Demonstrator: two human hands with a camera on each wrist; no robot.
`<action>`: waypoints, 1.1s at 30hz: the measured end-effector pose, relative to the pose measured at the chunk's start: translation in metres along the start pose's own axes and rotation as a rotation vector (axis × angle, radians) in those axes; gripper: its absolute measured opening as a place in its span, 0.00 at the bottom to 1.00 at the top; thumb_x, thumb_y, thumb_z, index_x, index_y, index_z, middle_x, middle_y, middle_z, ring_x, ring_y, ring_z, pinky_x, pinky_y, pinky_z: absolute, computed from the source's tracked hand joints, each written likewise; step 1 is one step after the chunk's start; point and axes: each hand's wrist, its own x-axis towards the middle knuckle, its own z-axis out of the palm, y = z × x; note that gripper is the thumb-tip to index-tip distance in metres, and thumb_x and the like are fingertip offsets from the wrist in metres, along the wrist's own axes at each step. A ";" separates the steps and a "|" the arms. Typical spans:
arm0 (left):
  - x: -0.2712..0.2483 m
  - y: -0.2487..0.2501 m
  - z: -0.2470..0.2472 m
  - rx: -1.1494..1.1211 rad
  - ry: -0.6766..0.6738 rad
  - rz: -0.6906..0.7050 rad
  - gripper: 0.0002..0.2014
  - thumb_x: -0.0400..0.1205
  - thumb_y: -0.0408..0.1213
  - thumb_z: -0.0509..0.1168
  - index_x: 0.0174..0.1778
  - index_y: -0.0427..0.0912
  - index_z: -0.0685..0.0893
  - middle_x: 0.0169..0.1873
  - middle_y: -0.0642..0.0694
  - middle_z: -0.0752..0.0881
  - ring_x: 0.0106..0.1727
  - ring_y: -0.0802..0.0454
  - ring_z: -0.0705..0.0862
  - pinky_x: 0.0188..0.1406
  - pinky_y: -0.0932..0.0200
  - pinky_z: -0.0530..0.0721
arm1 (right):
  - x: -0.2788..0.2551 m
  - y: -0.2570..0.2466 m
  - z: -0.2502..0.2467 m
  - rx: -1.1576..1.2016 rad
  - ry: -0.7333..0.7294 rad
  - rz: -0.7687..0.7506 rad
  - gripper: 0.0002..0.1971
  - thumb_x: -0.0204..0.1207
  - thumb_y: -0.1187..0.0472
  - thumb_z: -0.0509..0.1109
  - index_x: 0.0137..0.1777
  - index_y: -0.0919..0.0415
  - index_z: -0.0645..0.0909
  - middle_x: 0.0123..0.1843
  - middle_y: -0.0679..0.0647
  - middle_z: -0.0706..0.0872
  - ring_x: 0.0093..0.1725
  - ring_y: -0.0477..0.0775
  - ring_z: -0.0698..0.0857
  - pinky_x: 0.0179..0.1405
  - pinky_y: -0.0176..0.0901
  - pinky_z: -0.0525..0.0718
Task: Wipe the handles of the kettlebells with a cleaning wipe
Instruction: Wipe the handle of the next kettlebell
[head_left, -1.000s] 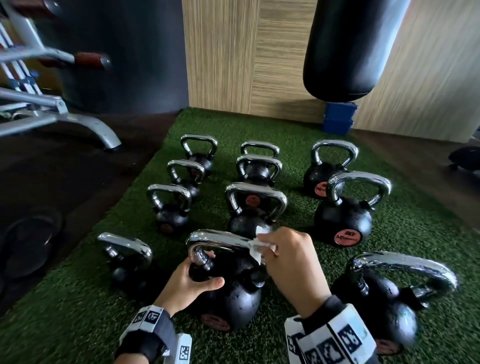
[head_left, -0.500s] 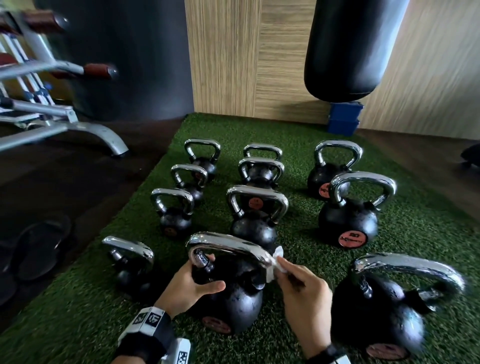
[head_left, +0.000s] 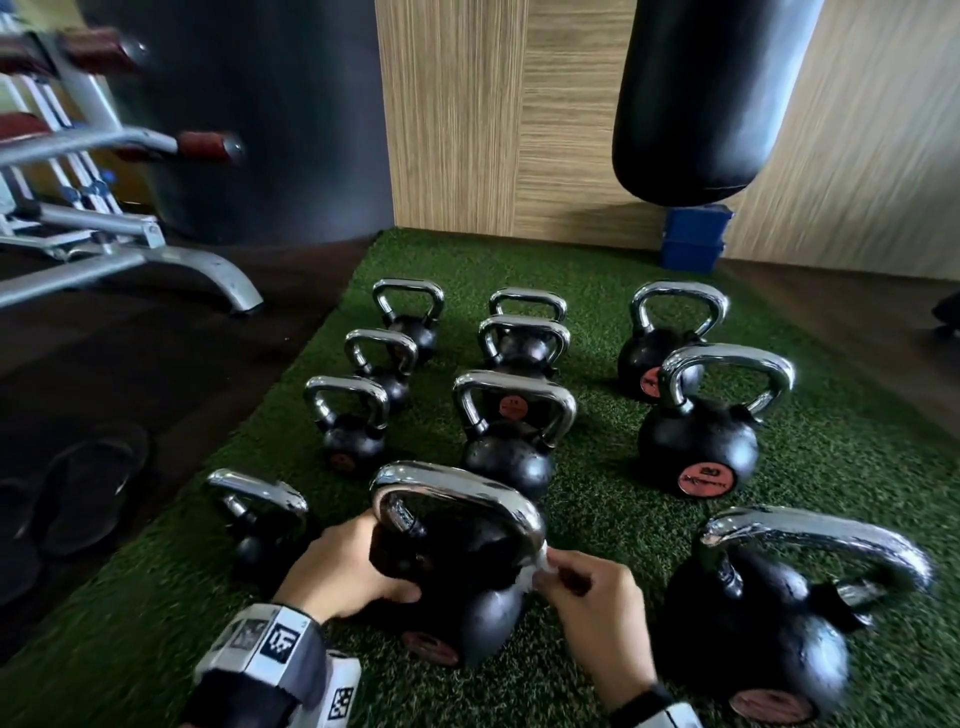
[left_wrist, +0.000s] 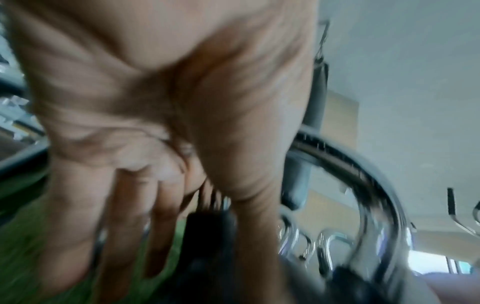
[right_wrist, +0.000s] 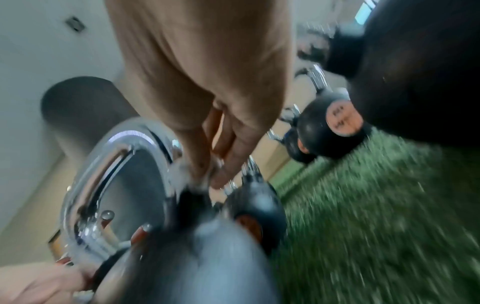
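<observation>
Head view: right hand (head_left: 592, 613) fingers pinch the wipe (head_left: 537, 570) against the handle's (head_left: 457, 488) right leg; left hand (head_left: 343, 569) grips the kettlebell (head_left: 467, 587).

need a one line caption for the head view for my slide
Right hand rubs a white wipe down the chrome handle of the front kettlebell while the left hand steadies it.

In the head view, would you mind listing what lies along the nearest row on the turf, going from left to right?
Small kettlebell → left hand → kettlebell being wiped → cleaning wipe → right hand → large kettlebell.
</observation>
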 end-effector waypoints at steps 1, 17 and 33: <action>-0.004 0.002 -0.010 0.048 0.077 -0.012 0.40 0.67 0.52 0.82 0.76 0.61 0.76 0.65 0.58 0.88 0.63 0.53 0.88 0.60 0.58 0.85 | 0.001 -0.004 -0.011 -0.053 -0.041 -0.009 0.10 0.68 0.55 0.85 0.47 0.41 0.93 0.41 0.37 0.93 0.39 0.27 0.87 0.36 0.21 0.81; -0.030 0.079 -0.064 -1.081 -0.122 0.595 0.18 0.82 0.46 0.71 0.66 0.44 0.90 0.62 0.39 0.91 0.66 0.42 0.89 0.63 0.56 0.88 | 0.018 -0.151 -0.020 0.113 0.080 -0.608 0.20 0.61 0.54 0.88 0.49 0.45 0.84 0.39 0.41 0.89 0.37 0.43 0.88 0.36 0.37 0.85; -0.035 0.071 -0.035 -0.071 0.548 0.679 0.15 0.86 0.38 0.70 0.69 0.46 0.89 0.62 0.59 0.90 0.64 0.63 0.85 0.67 0.61 0.83 | 0.020 0.011 0.022 0.086 -0.264 -0.116 0.14 0.62 0.56 0.87 0.45 0.51 0.89 0.42 0.47 0.93 0.46 0.50 0.92 0.52 0.49 0.89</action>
